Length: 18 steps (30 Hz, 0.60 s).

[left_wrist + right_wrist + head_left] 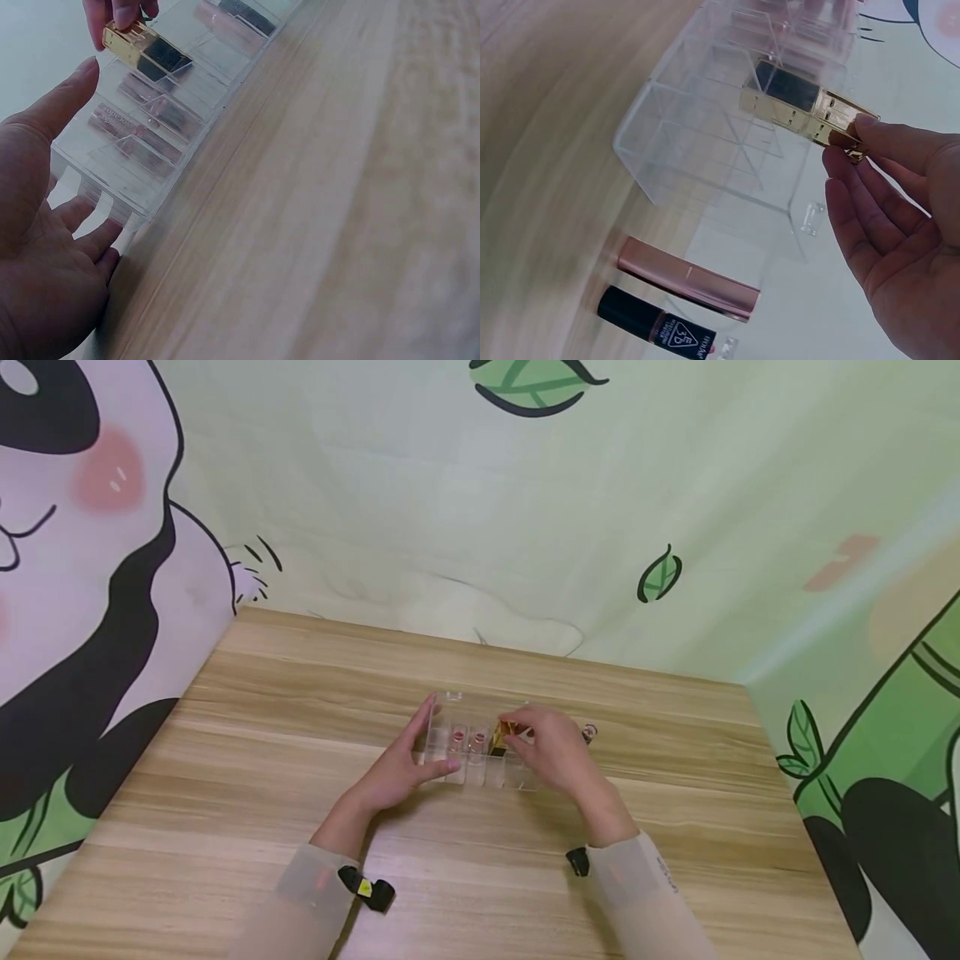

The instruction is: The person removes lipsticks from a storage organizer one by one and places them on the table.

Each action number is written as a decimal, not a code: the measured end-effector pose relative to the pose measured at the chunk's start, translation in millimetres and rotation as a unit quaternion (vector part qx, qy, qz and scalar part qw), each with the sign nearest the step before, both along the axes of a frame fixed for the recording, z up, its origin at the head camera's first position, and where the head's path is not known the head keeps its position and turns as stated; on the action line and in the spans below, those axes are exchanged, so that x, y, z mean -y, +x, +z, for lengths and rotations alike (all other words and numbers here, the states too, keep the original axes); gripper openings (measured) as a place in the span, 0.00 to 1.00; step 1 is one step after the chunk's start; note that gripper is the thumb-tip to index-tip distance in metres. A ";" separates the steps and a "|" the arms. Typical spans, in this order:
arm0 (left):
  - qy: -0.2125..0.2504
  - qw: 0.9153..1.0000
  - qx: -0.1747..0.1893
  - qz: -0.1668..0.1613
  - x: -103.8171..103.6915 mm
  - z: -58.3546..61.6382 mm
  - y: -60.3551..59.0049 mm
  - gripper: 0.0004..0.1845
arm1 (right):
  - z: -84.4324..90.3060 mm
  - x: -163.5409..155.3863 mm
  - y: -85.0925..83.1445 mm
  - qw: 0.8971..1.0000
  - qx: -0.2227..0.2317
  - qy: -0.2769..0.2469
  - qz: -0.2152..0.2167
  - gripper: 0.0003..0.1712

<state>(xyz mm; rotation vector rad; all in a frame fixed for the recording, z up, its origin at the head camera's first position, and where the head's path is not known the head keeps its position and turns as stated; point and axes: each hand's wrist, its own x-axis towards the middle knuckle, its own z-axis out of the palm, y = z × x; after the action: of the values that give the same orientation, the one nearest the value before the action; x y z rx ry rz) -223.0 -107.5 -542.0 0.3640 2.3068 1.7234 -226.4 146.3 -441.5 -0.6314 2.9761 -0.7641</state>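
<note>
A clear plastic lipstick organizer [517, 775] with divided compartments sits on the table. My left hand [393, 774] holds its left end, thumb at the front and fingers along the side. My right hand [551, 745] pinches one end of a gold-and-black lipstick [795, 101] between thumb and fingers. The black end points down into a compartment in the organizer; how deep it sits is hard to tell. Left of it, two pinkish lipsticks [135, 131] with reddish tops stand in neighbouring compartments.
Beyond the organizer's right end are a rose-gold lipstick [690, 279] and a black lipstick [656, 322] with a white label, close together on the wooden table [247, 710]. A printed cloth backdrop [390, 510] rises behind the table's far edge.
</note>
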 end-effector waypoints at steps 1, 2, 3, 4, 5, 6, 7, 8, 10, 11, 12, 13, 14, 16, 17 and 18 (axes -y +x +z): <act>0.000 1.000 -0.001 0.000 -0.1 0.1 0.0 0.63 | 1.0 -0.5 0.3 1.000 -0.001 0.000 0.000 0.16; 0.000 1.000 -0.001 0.000 -0.1 0.0 0.0 0.63 | 2.1 -1.2 0.8 1.000 -0.001 -0.001 -0.002 0.16; -0.001 1.000 -0.003 0.000 -0.1 0.0 -0.1 0.63 | 3.3 -1.6 1.1 1.000 -0.001 -0.003 -0.002 0.16; -0.002 1.000 -0.005 -0.001 0.0 -0.1 0.0 0.63 | 4.4 -2.0 1.5 1.000 -0.003 -0.004 -0.003 0.17; -0.002 1.000 -0.005 -0.001 0.0 0.0 0.0 0.63 | 5.4 -2.5 1.7 1.000 -0.004 -0.007 -0.002 0.17; -0.002 1.000 -0.005 0.000 0.1 -0.1 0.0 0.63 | 6.8 -2.8 2.1 1.000 -0.006 -0.009 -0.002 0.17; -0.003 1.000 -0.004 0.001 0.2 -0.1 0.0 0.63 | 8.1 -3.0 2.5 1.000 -0.007 -0.013 -0.003 0.17; -0.003 1.000 -0.003 0.001 0.2 -0.1 0.0 0.63 | 9.6 -3.1 3.0 1.000 -0.007 -0.017 -0.005 0.17; -0.002 1.000 -0.004 0.001 0.2 -0.2 0.0 0.63 | 12.6 -3.5 3.8 1.000 -0.006 -0.025 -0.008 0.17; -0.002 1.000 -0.002 0.002 0.1 -0.1 -0.1 0.63 | 13.7 -3.9 4.1 1.000 -0.005 -0.028 -0.009 0.17; -0.001 1.000 0.000 0.003 0.0 -0.2 -0.2 0.63 | 15.4 -4.1 4.6 0.999 -0.006 -0.031 -0.011 0.17; 0.000 1.000 0.001 0.003 -0.1 -0.4 -0.3 0.63 | 16.7 -4.5 4.8 0.999 -0.007 -0.033 -0.012 0.17; 0.000 1.000 0.001 0.003 -0.3 -0.4 -0.4 0.63 | 17.9 -4.9 5.1 0.999 -0.009 -0.035 -0.013 0.17; 0.000 1.000 0.001 0.003 -0.5 -0.4 -0.4 0.63 | 19.8 -5.8 5.0 0.999 -0.014 -0.036 -0.012 0.17; 0.000 1.000 0.003 0.004 -0.6 -0.2 -0.4 0.62 | 20.6 -6.3 4.9 0.999 -0.018 -0.036 -0.012 0.17; -0.001 1.000 0.001 0.004 -0.7 -0.2 -0.3 0.63 | 21.7 -6.7 5.0 0.999 -0.021 -0.036 -0.013 0.17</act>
<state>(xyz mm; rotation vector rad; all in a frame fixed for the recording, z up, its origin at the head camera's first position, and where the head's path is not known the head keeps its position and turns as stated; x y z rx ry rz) -223.3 -106.8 -542.2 0.3534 2.3105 1.7250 -221.4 153.0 -419.8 -0.6208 3.0112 -0.8751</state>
